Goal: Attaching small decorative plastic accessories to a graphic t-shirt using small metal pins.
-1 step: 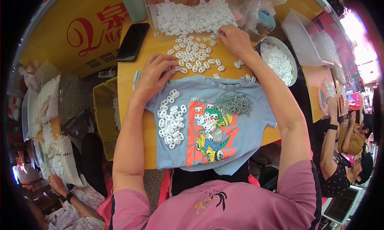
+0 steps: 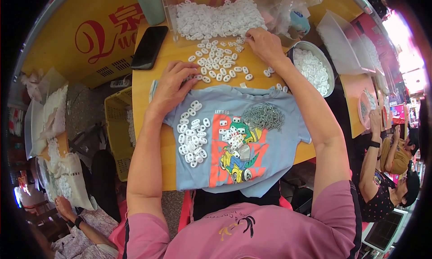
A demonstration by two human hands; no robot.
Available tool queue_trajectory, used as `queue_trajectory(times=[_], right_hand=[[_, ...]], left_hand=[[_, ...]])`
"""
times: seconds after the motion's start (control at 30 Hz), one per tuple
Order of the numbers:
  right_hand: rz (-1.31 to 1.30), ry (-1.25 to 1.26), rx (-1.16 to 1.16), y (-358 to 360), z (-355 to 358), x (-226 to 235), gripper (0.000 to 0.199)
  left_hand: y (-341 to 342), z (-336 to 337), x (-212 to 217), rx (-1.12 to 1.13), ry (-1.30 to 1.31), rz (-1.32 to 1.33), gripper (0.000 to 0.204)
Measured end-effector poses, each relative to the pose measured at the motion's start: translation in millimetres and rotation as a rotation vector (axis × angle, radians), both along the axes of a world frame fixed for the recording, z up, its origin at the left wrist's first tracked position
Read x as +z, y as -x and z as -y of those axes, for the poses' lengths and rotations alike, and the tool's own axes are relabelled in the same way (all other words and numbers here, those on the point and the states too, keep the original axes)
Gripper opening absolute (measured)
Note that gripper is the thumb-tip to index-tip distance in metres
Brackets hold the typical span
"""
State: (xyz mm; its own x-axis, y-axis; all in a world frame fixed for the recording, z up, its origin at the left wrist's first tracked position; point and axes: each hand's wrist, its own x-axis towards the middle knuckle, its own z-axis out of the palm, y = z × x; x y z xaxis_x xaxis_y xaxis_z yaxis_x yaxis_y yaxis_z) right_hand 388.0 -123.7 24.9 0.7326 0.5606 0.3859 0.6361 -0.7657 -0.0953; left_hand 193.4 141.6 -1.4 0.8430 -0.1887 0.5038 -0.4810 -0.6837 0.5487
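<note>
Over the left edge of a loose spread of white two-holed oval plastic pieces (image 2: 218, 61), my left hand (image 2: 173, 84) rests with its fingers apart, touching a few of them. My right hand (image 2: 265, 44) reaches to the front right corner of a clear bin heaped with the same pieces (image 2: 216, 18). Its fingers are loosely bent and apart, their tips among pieces. Between my forearms lies a blue-grey T-shirt (image 2: 279, 160). On it are a cluster of white pieces (image 2: 193, 142), a smaller group of pieces (image 2: 234, 137) and a heap of grey screws (image 2: 265, 116).
A black phone (image 2: 150, 47) and a green cylinder (image 2: 150, 7) stand at the table's far left. A round tub of white pieces (image 2: 311, 67) sits beside my right forearm. Co-workers' arms (image 2: 371, 164) show at the right and lower left. A yellow crate (image 2: 119, 133) stands left of the table.
</note>
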Motion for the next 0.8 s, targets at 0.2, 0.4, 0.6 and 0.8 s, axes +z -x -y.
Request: queue_trajectory(times=[0.2,0.4,0.6,0.8], right_hand=[[0.137,-0.055,0.013,5,-3,-11,0.014],[0.045,-0.091,0.226,24,-14,-8,0.021],[-0.015,0.053,0.326,14,-16,-5,0.024],[0.025,-0.049,0.294,10,-6,-13,0.022]], left_hand=[[-2,0,1,-0.001,-0.004,0.012,0.017],[0,-2,0,0.009,-0.016,0.005,0.018],[-1,-1,0,0.008,-0.012,-0.008,0.019],[0,-2,-3,0.009,-0.007,-0.006,0.018]])
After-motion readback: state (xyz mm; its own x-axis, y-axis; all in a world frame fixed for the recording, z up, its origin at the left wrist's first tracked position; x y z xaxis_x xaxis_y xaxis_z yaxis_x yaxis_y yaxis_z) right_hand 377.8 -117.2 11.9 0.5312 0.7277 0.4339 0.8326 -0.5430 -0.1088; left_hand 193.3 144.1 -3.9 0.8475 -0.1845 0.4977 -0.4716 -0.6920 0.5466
